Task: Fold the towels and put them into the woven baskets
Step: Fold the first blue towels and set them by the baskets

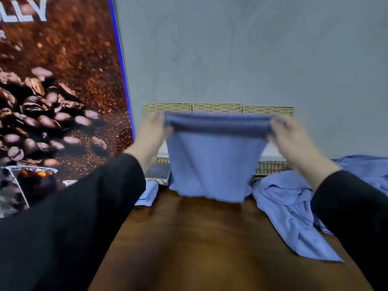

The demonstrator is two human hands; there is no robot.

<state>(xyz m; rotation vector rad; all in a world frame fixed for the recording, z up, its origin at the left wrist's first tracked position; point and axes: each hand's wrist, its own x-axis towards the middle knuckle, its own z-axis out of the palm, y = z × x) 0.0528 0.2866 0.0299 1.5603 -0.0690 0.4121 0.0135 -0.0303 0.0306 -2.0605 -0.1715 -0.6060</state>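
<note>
A folded blue towel hangs in the air above the far part of the wooden table. My left hand grips its upper left corner and my right hand grips its upper right corner. The top edge is stretched level between them and the lower edge dangles just above the tabletop. Behind the towel stand the woven baskets in a row against the wall; the towel hides most of them. Only their back rims and a bit of front wall show. The hands are motion-blurred.
A heap of loose blue towels lies on the right of the table, reaching its right edge. Another small blue piece sits at the left, near a grey patterned object. A coffee-bean poster stands at the left; a grey wall is behind.
</note>
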